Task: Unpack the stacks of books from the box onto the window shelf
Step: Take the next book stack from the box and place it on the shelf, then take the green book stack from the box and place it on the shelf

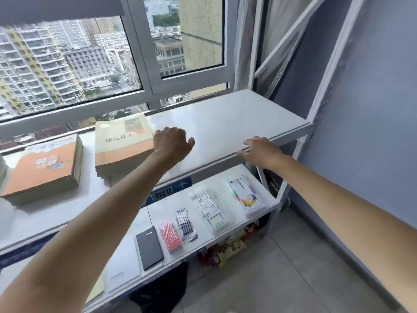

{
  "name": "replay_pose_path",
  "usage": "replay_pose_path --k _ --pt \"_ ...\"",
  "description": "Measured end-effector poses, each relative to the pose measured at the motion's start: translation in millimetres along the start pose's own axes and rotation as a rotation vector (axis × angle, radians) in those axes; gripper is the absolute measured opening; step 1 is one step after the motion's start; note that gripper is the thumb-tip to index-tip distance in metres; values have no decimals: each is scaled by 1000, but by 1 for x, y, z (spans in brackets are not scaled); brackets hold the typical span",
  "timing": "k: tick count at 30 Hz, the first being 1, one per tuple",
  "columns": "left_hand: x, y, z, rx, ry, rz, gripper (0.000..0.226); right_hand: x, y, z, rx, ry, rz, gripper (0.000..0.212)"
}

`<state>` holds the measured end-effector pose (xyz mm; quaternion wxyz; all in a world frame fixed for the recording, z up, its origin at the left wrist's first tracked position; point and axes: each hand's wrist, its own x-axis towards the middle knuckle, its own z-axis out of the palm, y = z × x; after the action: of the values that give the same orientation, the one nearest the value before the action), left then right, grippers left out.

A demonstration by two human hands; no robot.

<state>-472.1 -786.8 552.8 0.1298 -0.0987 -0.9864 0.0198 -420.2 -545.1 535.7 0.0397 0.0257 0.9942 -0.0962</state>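
Note:
Two stacks of books lie on the white window shelf [225, 123]. A cream and orange stack [121, 145] sits mid-shelf, and an orange-covered stack [45, 170] lies to its left. My left hand [172, 142] hovers with curled fingers just right of the cream stack, at its right edge, holding nothing. My right hand [259, 151] rests with fingers spread on the shelf's front edge, also holding nothing. The box is out of view.
The lower shelf [228, 231] holds a black notebook [149, 247], a red pack [169, 236], pen packs [187, 224] and a marker box [246, 195]. Snack bags [225, 249] lie underneath. A white metal rack frame [325, 71] rises at the right beside a blue wall.

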Motion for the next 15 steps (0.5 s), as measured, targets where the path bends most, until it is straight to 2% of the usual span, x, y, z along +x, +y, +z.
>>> replay_pose_path --k 7,15 --pt "-75 126 19 -118 -82 294 53 -116 68 24 62 68 239 59" --pt "-186 295 26 -142 -238 621 44 -291 185 48 77 60 529 59"
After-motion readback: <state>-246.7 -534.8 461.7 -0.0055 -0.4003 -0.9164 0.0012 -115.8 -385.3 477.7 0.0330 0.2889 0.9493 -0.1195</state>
